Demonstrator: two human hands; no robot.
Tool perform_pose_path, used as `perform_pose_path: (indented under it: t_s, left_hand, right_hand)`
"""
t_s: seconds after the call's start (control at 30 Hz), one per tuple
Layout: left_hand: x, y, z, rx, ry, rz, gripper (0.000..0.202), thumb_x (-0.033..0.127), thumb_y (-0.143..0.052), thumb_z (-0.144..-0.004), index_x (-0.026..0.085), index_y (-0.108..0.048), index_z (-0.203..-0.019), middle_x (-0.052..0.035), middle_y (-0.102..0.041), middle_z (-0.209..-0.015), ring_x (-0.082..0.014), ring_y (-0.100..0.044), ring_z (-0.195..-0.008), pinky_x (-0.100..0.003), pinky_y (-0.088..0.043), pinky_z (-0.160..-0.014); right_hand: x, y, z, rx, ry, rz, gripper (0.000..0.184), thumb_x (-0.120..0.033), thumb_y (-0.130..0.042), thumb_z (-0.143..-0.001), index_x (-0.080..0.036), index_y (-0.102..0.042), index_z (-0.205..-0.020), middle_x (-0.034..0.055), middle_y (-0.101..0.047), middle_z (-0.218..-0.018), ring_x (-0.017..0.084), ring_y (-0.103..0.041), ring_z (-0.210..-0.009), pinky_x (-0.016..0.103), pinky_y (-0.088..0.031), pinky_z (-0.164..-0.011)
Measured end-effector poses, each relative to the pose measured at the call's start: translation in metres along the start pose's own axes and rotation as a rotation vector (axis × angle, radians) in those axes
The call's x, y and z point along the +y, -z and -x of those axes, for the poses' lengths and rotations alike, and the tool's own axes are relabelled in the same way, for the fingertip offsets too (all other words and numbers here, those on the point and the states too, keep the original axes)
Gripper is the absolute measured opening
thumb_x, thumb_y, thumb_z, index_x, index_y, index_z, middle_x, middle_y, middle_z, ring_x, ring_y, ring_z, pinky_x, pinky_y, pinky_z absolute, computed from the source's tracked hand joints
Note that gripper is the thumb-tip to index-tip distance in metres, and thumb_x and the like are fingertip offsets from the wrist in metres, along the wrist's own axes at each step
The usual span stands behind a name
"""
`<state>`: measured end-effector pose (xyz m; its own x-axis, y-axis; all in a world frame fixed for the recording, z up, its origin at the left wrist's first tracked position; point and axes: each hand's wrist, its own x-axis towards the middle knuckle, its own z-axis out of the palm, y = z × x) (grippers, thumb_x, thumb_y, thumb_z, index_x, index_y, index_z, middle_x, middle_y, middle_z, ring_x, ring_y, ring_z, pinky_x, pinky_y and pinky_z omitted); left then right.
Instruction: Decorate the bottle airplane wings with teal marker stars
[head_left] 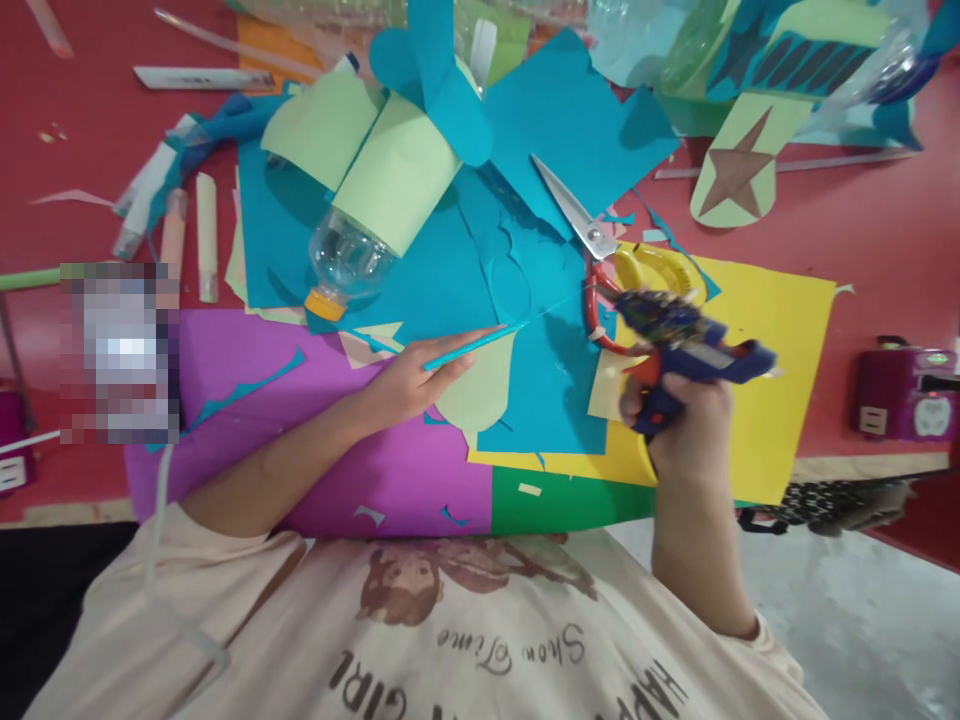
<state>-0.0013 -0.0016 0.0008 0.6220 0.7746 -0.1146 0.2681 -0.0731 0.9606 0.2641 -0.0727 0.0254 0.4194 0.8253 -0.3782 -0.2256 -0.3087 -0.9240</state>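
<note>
My left hand point(409, 380) pinches a blue paper piece point(469, 347), which shows nearly edge-on. A dark blue glue gun point(694, 350) is in my right hand point(694, 415), with its nozzle pointing left toward that piece. From the nozzle a thin thread, apparently glue, stretches to the paper's tip. Behind the gun lie scissors point(592, 235) with red and yellow handles, blades apart. A clear bottle point(352, 255) with an orange cap lies to the left, wrapped in pale green paper point(397, 170). Under my left hand's fingertips is a pale green cutout point(480, 385).
Blue sheets point(555, 370), a purple sheet point(300, 470) and a yellow sheet point(780, 350) cover the red table point(795, 240). A pixelated phone-like object point(124, 355) stands at left. At right are a star-marked cutout point(739, 170) and a purple box point(904, 390).
</note>
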Motion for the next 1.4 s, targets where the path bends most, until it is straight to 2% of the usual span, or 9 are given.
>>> perform_pose_path:
  t_s: [0.23, 0.4, 0.53, 0.6, 0.77, 0.83, 0.93, 1.13, 1.4]
  left_hand:
    - [-0.004, -0.001, 0.000, -0.004, -0.009, 0.047, 0.057, 0.066, -0.046, -0.095, 0.026, -0.065, -0.131, -0.0039, -0.068, -0.130, -0.0234, -0.055, -0.132, -0.031, -0.043, -0.113]
    - [-0.003, -0.001, -0.001, 0.012, 0.010, 0.053, 0.060, 0.068, -0.046, -0.094, 0.024, -0.067, -0.128, -0.0041, -0.068, -0.129, -0.0242, -0.057, -0.130, -0.032, -0.044, -0.113]
    - [-0.001, -0.001, -0.001, 0.013, 0.045, 0.032, 0.066, 0.073, -0.045, -0.091, 0.022, -0.069, -0.125, -0.0049, -0.069, -0.128, -0.0250, -0.060, -0.126, -0.032, -0.045, -0.112]
    - [-0.002, -0.002, 0.000, 0.031, 0.064, 0.020, 0.068, 0.075, -0.044, -0.090, 0.020, -0.071, -0.120, -0.0062, -0.070, -0.126, -0.0249, -0.063, -0.122, -0.031, -0.048, -0.109]
    - [-0.005, -0.002, 0.004, 0.107, 0.183, -0.105, 0.081, 0.085, -0.039, -0.082, 0.015, -0.072, -0.107, -0.0112, -0.073, -0.117, -0.0282, -0.066, -0.115, -0.034, -0.054, -0.099]
    - [-0.004, -0.001, 0.004, 0.094, 0.208, -0.137, 0.081, 0.086, -0.036, -0.082, 0.015, -0.071, -0.101, -0.0111, -0.074, -0.111, -0.0279, -0.068, -0.108, -0.034, -0.056, -0.096]
    - [0.000, 0.001, 0.003, 0.017, 0.176, -0.133, 0.076, 0.083, -0.031, -0.086, 0.017, -0.069, -0.088, -0.0082, -0.076, -0.094, -0.0246, -0.070, -0.093, -0.033, -0.055, -0.091]
    - [-0.005, 0.004, 0.003, 0.021, 0.107, -0.135, 0.071, 0.079, -0.033, -0.088, 0.018, -0.069, -0.084, -0.0065, -0.074, -0.083, -0.0247, -0.069, -0.090, -0.033, -0.054, -0.088]
    - [0.015, 0.005, 0.001, -0.385, -0.045, 0.050, 0.041, 0.053, -0.054, -0.090, 0.020, -0.076, -0.097, -0.0081, -0.078, -0.096, -0.0181, -0.073, -0.084, -0.022, -0.054, -0.072]
  right_hand:
    - [-0.014, 0.062, -0.058, 0.640, 0.309, 0.004, 0.018, 0.001, -0.058, -0.061, -0.016, -0.061, -0.055, -0.0022, -0.059, -0.060, 0.009, -0.057, -0.058, 0.027, -0.043, -0.061]
    - [-0.014, 0.102, -0.078, 0.864, 0.352, 0.777, 0.048, 0.008, -0.064, -0.065, -0.021, -0.040, -0.035, -0.0058, -0.035, -0.051, 0.014, -0.042, -0.064, 0.040, -0.037, -0.075]
    - [-0.014, 0.106, -0.069, 1.069, 0.595, 0.849, 0.057, 0.010, -0.063, -0.062, -0.026, -0.024, -0.039, -0.0084, -0.026, -0.051, 0.012, -0.032, -0.060, 0.041, -0.034, -0.071]
    - [-0.013, 0.087, -0.054, 0.893, 0.759, 0.728, 0.048, 0.004, -0.058, -0.069, -0.024, -0.031, -0.041, -0.0069, -0.029, -0.049, 0.012, -0.033, -0.057, 0.038, -0.034, -0.066]
    - [-0.008, 0.000, -0.015, -0.362, 0.589, 0.713, 0.011, -0.029, -0.063, -0.087, -0.022, -0.069, -0.080, 0.0058, -0.070, -0.083, 0.020, -0.065, -0.081, 0.035, -0.050, -0.074]
    - [-0.006, -0.030, -0.011, -0.573, 0.631, 0.712, 0.013, -0.033, -0.063, -0.088, -0.023, -0.071, -0.089, 0.0074, -0.073, -0.097, 0.022, -0.067, -0.096, 0.039, -0.051, -0.087]
    - [0.002, -0.064, -0.013, -0.642, 0.525, 0.549, 0.024, -0.044, -0.065, -0.087, -0.022, -0.068, -0.080, 0.0063, -0.071, -0.091, 0.020, -0.065, -0.087, 0.035, -0.052, -0.079]
    - [0.020, -0.092, -0.021, -0.593, 0.008, 0.173, 0.039, -0.056, -0.071, -0.073, -0.020, -0.060, -0.066, -0.0020, -0.055, -0.062, 0.011, -0.049, -0.056, 0.025, -0.039, -0.049]
    - [0.009, -0.083, -0.044, -0.450, -0.062, 0.015, 0.026, -0.046, -0.072, -0.071, -0.025, -0.057, -0.071, -0.0039, -0.061, -0.060, 0.015, -0.063, -0.059, 0.026, -0.048, -0.051]
